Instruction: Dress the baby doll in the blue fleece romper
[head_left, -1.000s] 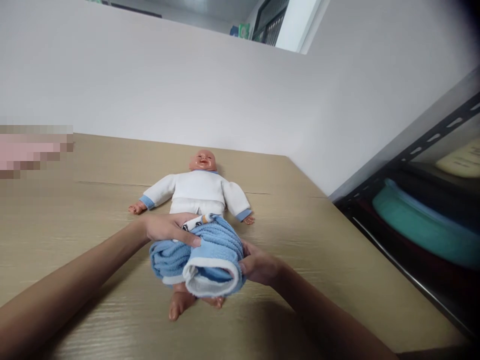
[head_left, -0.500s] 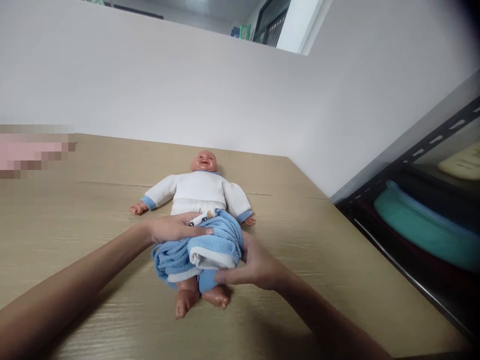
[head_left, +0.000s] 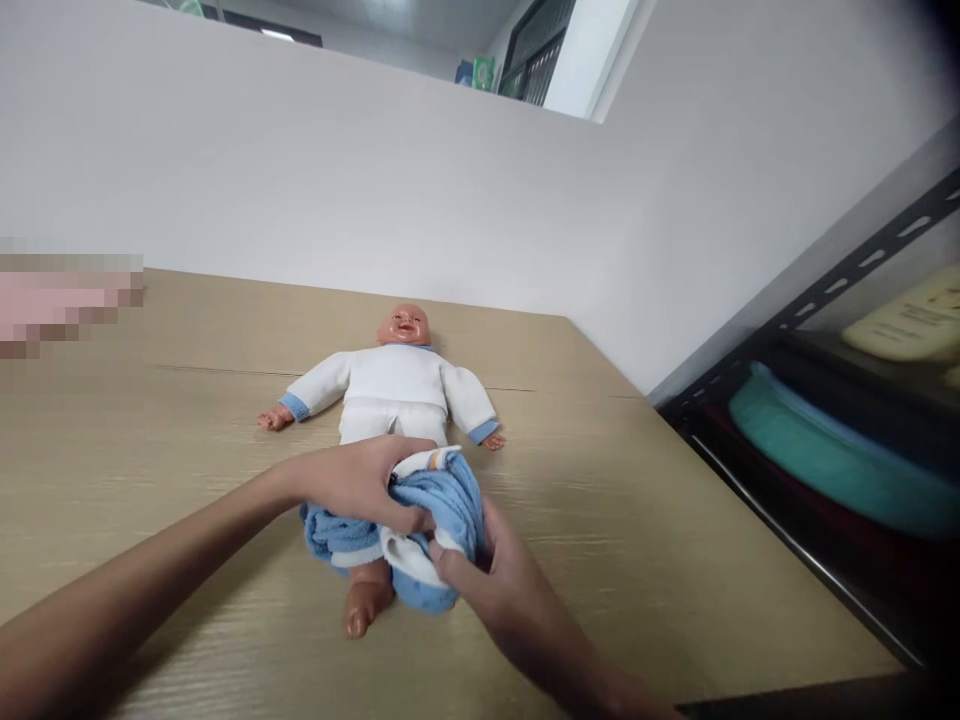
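Observation:
A baby doll [head_left: 397, 375] in a white outfit with blue cuffs lies on its back, its head away from me. Blue terry pants [head_left: 442, 500] with white edging are bunched round its lower legs. My left hand [head_left: 367, 480] grips their upper edge, fingers partly hidden in the cloth. From the right, my right hand [head_left: 491, 570] pinches the white-edged leg opening with the thumb on top; its other fingers are hidden behind. One bare doll foot [head_left: 365, 607] sticks out at the left. Blue fabric hides the doll's other foot.
The doll rests on a wood-grain table [head_left: 225, 420] against a white wall [head_left: 337, 180]. On the right, a black metal shelf [head_left: 832, 290] holds a teal basin [head_left: 832, 450] and a pale yellow bottle [head_left: 907, 320]. A pixelated patch covers something at the far left.
The pants' right leg has come down over the doll's right-side foot, which showed before. My right thumb has moved up onto the leg opening, and my left hand has shifted lower.

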